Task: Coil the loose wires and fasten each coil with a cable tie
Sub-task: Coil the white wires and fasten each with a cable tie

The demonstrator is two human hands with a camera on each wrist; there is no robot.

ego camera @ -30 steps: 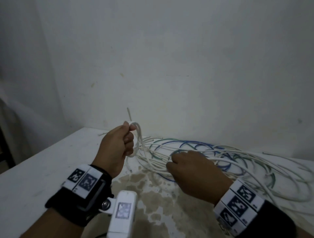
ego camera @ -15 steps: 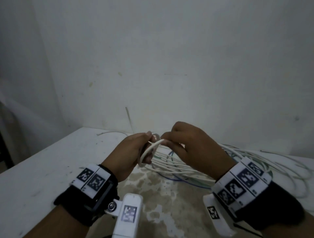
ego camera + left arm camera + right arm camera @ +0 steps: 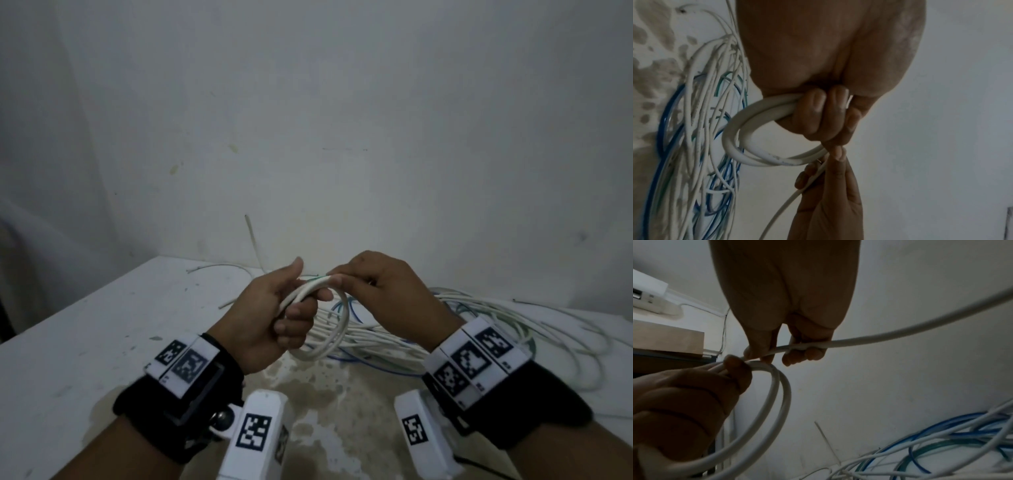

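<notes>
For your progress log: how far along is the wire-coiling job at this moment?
Done: the left hand grips about two turns of white coil. In hand: the right hand feeds the next stretch of wire. Left: the loose tangle on the table, and every tie; none is fastened.

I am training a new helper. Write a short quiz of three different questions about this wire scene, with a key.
1. True or false: the left hand grips a white coil.
2. Which hand feeds the white wire to the coil: A left, B right?
3. Fill in: beside white wires, the pile on the table holds green and ____ ones.

Key: 1 true; 2 B; 3 blue.
</notes>
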